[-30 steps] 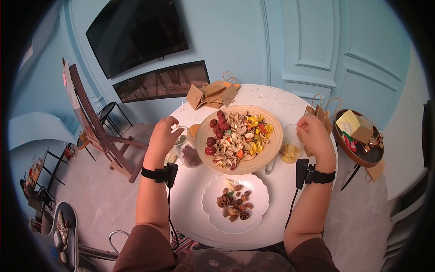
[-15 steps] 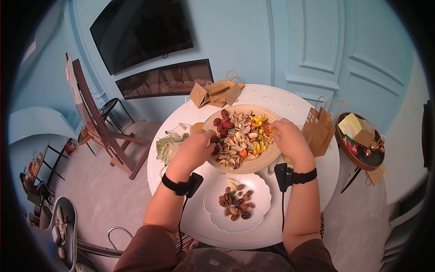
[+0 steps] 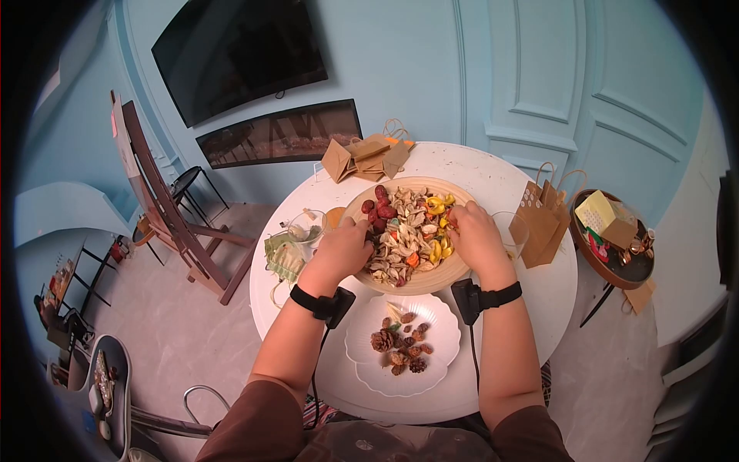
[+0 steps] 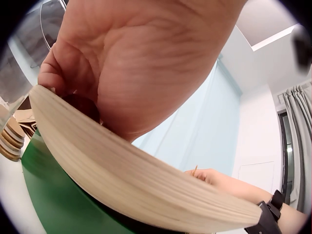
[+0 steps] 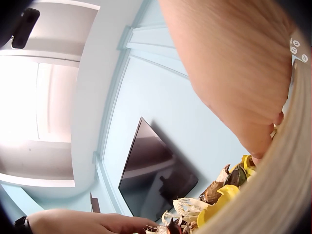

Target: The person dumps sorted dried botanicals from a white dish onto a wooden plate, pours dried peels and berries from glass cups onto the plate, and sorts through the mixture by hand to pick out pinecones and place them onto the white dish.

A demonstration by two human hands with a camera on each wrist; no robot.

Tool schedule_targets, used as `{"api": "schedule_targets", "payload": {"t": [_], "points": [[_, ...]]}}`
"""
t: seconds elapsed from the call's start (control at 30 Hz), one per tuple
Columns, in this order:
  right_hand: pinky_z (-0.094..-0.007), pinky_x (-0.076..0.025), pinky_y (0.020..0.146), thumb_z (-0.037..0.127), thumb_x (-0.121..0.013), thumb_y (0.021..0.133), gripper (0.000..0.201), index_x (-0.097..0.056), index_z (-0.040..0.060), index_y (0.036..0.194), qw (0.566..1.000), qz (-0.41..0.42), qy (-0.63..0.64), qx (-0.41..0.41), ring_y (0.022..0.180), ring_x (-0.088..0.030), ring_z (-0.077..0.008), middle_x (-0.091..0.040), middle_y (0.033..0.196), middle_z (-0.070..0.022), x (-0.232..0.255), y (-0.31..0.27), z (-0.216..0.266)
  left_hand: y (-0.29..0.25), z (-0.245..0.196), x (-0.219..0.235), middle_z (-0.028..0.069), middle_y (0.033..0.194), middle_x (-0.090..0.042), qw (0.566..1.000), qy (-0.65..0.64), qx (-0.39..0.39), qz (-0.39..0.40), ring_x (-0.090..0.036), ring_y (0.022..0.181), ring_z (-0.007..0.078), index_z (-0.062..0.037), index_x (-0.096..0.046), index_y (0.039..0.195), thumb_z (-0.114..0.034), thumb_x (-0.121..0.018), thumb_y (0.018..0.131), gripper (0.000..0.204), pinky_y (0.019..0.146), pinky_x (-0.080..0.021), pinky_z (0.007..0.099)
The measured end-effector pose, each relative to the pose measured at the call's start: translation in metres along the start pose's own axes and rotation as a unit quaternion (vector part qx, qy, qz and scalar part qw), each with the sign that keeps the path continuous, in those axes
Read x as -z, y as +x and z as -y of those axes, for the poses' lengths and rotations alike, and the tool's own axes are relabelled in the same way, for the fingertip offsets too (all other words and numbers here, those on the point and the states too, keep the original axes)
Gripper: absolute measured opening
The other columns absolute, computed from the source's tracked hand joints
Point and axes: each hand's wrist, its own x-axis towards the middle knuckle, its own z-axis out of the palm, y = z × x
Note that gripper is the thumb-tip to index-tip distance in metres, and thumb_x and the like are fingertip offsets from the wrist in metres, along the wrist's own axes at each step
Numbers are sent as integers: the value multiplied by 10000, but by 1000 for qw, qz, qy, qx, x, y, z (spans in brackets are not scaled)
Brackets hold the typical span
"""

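My left hand [image 3: 344, 248] reaches over the left side of a round wooden bowl [image 3: 351, 206], its fingers curled down at the dried red dates [image 3: 377, 211]. In the left wrist view a dark red date [image 4: 83, 105] sits within the curl of that hand, just above the bowl's rim. My right hand [image 3: 479, 237] dips in over the opposite rim, fingertips among yellow dried slices [image 3: 439, 204]. Whether it pinches one I cannot tell, as the hand's back covers the fingertips. Pale dried petals [image 3: 404, 239] heap between both hands.
A white scalloped plate [image 3: 360, 362] with pinecones [image 3: 382, 340] stands in front of the bowl. Clear cups [image 3: 306, 225] flank it left and right, beside a pale green mesh pouch [image 3: 285, 258]. Paper bags [image 3: 545, 223] stand at the right edge, others [image 3: 369, 158] at the back.
Both hands have come inward from the cups at the sides and down into the bowl. In the last half second they drew slightly closer together.
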Motion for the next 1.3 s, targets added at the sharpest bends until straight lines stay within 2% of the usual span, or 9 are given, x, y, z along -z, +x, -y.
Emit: {"api": "schedule_targets", "payload": {"t": [0.3,0.4,0.47,0.6,0.67,0.8,0.97,1.1,1.3], "points": [[-438,-494,866,56,-703,798,153,-638,9,928,1000,-2,-22,-5,980,-595,-356,-609,973,-170,-5,0,0,7,7,-8,227,1111,-588,999,4,37,25,-651,936,412,12,-558,1140,-261,-624,895,373,807,-542,469],[-441,-506,856,60,-677,816,128,-661,-4,926,1000,-8,-24,-8,966,-607,-342,-613,951,-161,-8,1,-2,4,6,-10,231,1108,-586,999,-21,26,-13,-645,935,425,17,-527,1106,-258,-656,883,376,801,-537,470],[-442,-508,853,48,-652,827,109,-648,-10,919,1000,-6,-21,-6,961,-608,-347,-609,942,-167,-7,1,-2,1,2,-7,229,1047,-638,996,-61,32,-51,-636,943,403,5,-522,1099,-241,-651,911,335,826,-509,444],[-447,-508,807,45,-659,819,86,-634,3,891,999,-37,-5,-1,910,-617,-363,-631,906,-181,-5,1,-4,1,0,-7,219,1000,-668,995,-83,31,-49,-646,935,392,-1,-494,1112,-241,-654,913,351,805,-513,432],[-448,-519,751,69,-653,838,95,-631,5,905,999,-18,11,-37,838,-645,-361,-659,865,-189,3,3,0,1,-2,-6,219,945,-681,992,-103,44,-56,-656,912,382,0,-494,1119,-242,-648,921,349,781,-516,426],[-464,-530,730,93,-653,857,106,-615,19,923,997,-5,40,-69,838,-657,-370,-673,875,-196,18,4,3,1,3,-17,218,931,-683,989,-110,13,-100,-658,894,382,4,-522,1110,-241,-642,926,329,764,-518,426],[-431,-526,711,117,-675,860,140,-614,26,946,991,-55,99,-77,823,-666,-356,-678,871,-182,40,2,-1,-3,-3,-15,193,971,-655,988,-77,-10,-131,-648,883,386,-9,-585,1081,-258,-638,931,295,757,-515,437],[-408,-528,713,111,-673,866,146,-622,20,969,984,-61,139,-92,829,-673,-341,-684,868,-173,57,-2,-18,-4,-7,-13,191,988,-637,990,-71,2,-123,-643,889,387,-20,-583,1104,-268,-636,933,305,757,-513,446],[-352,-507,679,69,-674,853,134,-651,17,975,979,-42,119,-162,728,-659,-254,-671,791,-137,90,-12,-31,-3,-7,-12,191,1015,-635,981,-99,6,-165,-642,896,393,-18,-581,1159,-263,-635,935,336,761,-517,448]]}}
